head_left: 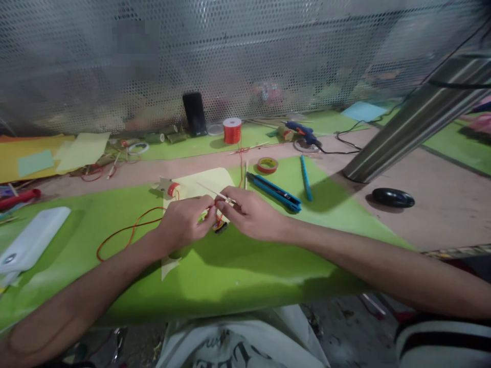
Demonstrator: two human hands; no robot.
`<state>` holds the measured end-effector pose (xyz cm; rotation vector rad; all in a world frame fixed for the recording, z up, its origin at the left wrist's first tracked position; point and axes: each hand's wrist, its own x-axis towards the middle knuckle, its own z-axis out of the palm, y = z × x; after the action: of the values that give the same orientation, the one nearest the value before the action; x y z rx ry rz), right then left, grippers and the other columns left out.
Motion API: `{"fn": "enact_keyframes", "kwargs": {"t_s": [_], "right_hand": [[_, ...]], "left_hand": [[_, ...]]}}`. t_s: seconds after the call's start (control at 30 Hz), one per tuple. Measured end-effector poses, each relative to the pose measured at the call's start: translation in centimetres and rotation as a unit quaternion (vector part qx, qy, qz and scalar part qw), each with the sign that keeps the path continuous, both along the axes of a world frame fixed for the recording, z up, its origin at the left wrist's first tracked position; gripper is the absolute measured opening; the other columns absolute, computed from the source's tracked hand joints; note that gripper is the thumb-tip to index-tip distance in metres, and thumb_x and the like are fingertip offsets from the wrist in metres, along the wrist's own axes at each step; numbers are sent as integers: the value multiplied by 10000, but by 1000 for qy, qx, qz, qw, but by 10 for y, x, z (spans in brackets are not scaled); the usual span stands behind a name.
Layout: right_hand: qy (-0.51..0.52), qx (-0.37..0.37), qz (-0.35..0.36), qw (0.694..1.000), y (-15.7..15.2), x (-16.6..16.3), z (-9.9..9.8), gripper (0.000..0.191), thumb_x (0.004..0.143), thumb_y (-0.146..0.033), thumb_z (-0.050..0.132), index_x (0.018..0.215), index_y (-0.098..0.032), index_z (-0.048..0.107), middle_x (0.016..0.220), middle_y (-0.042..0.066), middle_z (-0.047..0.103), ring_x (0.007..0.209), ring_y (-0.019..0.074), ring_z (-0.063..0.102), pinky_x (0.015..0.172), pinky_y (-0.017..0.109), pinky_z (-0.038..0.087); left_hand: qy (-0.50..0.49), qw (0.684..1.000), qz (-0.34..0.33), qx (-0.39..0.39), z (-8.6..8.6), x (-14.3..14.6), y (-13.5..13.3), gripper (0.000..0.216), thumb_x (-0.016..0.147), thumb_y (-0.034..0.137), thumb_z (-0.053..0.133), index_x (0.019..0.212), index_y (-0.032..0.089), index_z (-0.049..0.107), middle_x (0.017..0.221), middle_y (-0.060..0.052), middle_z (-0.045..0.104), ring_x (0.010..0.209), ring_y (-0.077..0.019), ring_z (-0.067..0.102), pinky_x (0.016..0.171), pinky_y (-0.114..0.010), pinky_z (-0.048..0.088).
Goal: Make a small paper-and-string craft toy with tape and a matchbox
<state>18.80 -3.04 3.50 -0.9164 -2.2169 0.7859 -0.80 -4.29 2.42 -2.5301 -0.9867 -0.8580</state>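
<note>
Over the green mat (215, 276), my left hand (186, 220) and my right hand (253, 212) meet at the fingertips, both closed in a pinch. A bit of red cord (215, 203) shows between them, at my left fingertips. A thin pale stick (210, 191) slants out from under my right fingers. Just below the hands is a small yellow and black piece (220, 226) with red strands, partly hidden. Loose red cord (115, 236) loops out to the left. Behind my left hand, a pale roll with a red band (174, 190) lies on a cream sheet (207, 178).
Right of the hands lie a blue cutter (275, 191), a tape roll (267, 164) and a blue stick (306, 178). Farther back are a red spool (232, 131), a phone (195, 113) and a glue gun (303, 133). A metal post (406, 122) and black mouse (393, 198) stand right; a white power bank (34, 239) lies left.
</note>
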Motion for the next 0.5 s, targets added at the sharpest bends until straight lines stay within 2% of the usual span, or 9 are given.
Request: {"fn": "enact_keyframes", "kwargs": {"t_s": [0.17,0.5], "right_hand": [[24,-84,1,996,6,2,1,199,947,-321,512,882,-154,598,827,41,638,752,145,549,679,259,377],[9,-75,13,997,10,6,7,187,923,-269,489,816,-151,588,724,-3,561,647,111,456,611,245,327]], "left_hand": [[10,1000,-17,6,1,-3,3,225,996,219,461,833,152,601,649,-3,650,557,-117,571,534,-233,374],[27,999,-40,-9,7,-6,6,302,1028,237,427,779,147,573,605,6,603,519,-107,530,506,-227,349]]}}
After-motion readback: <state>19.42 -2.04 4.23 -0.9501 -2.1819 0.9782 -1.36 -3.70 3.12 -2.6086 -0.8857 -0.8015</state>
